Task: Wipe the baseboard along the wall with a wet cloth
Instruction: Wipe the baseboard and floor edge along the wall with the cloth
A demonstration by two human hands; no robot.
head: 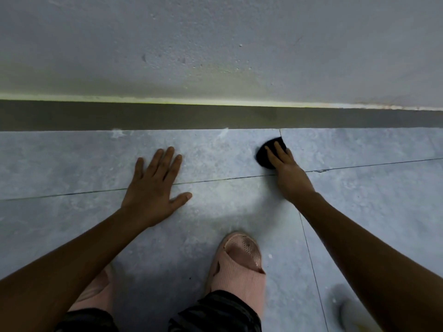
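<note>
The cloth [266, 155] is black. The baseboard [167, 117] is dark grey-brown with a yellowish line along its top. The floor [72, 164] is mottled blue-grey tile (thin dark joints). The slippers [237, 267] are pink, the wall [215, 44] speckled pale grey.

Head view, looking down at a dark grey baseboard strip [167, 117] running along the foot of a rough, pale grey plastered wall [215, 44]. The left hand [155, 188] lies flat, fingers spread, on the grey tiled floor [72, 164]. The right hand [285, 164] presses a crumpled black cloth [266, 155] onto the floor just beside the baseboard, its fingers lying over the cloth. A pink perforated rubber slipper [239, 262] stands between the two forearms; a second slipper [98, 291] is partly hidden beneath the left forearm.
</note>
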